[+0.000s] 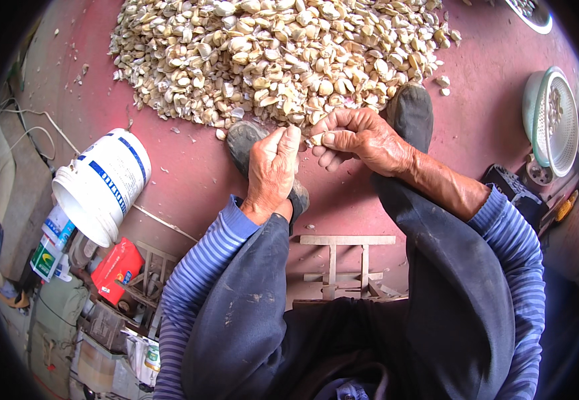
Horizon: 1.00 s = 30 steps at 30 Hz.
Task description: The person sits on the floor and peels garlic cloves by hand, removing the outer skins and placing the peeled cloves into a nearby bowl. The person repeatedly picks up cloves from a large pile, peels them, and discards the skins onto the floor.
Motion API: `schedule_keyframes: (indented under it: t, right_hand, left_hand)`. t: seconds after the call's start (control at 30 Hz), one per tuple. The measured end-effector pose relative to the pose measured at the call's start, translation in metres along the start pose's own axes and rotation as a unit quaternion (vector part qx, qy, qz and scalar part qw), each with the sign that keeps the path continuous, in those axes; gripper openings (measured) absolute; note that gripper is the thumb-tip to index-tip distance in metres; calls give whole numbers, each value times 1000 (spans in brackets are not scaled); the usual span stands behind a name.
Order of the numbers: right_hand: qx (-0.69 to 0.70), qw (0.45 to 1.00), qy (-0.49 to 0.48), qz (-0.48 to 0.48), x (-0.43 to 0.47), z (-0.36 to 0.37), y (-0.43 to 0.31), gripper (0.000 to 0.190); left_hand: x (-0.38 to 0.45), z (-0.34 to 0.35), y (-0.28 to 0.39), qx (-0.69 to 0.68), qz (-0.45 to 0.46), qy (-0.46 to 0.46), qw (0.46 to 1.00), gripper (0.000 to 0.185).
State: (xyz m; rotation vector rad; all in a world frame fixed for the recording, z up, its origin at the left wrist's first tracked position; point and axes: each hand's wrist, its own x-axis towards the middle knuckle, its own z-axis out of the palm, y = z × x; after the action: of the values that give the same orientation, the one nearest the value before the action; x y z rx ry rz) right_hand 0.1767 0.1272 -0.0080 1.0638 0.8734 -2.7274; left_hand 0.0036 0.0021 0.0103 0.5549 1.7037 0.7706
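Observation:
A wide heap of garlic cloves (264, 55), many with dry skin on them, lies on the floor just beyond my shoes. Between the thumb and fingers of my right hand (364, 140) is a garlic clove (316, 139), at the near edge of the heap. Close beside it, my left hand (273, 167) is curled with the thumb pressed on the forefinger. Whether something small sits in that pinch is hidden. Both hands are above my shoes, between my knees.
A white plastic bucket (102, 185) lies tipped at the left, near a red packet (118, 270). At the right, a white colander (562, 125) holding cloves rests in a green basin (534, 110). Another white basin (544, 25) is at the upper right. A wooden stool (347, 240) shows between my legs.

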Motion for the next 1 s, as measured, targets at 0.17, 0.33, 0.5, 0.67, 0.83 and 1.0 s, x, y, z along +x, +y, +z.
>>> schedule_keyframes:
  t: [0.17, 0.33, 0.5, 0.67, 0.83, 1.0]
  right_hand:
    - [-54, 998, 13, -35, 2, 1, 2, 17]
    - [-113, 992, 12, -58, 2, 4, 3, 14]
    - [-236, 961, 44, -138, 1, 9, 4, 11]
    - [-388, 895, 104, -195, -3, 12, 2, 15]
    - [-434, 867, 105, -219, -5, 14, 1, 17]
    - [-429, 870, 114, -215, -6, 13, 0, 16]
  left_hand:
    - [-2, 2, 5, -67, -53, -16, 996, 47]
    - [-3, 2, 7, -20, -9, -82, 996, 42]
    - [-5, 2, 3, 18, 18, -82, 996, 32]
    - [-5, 6, -2, 24, 29, -19, 999, 23]
    - [-6, 7, -4, -2, -2, -21, 1000, 23]
    - [-5, 7, -4, -27, 16, -41, 999, 23]
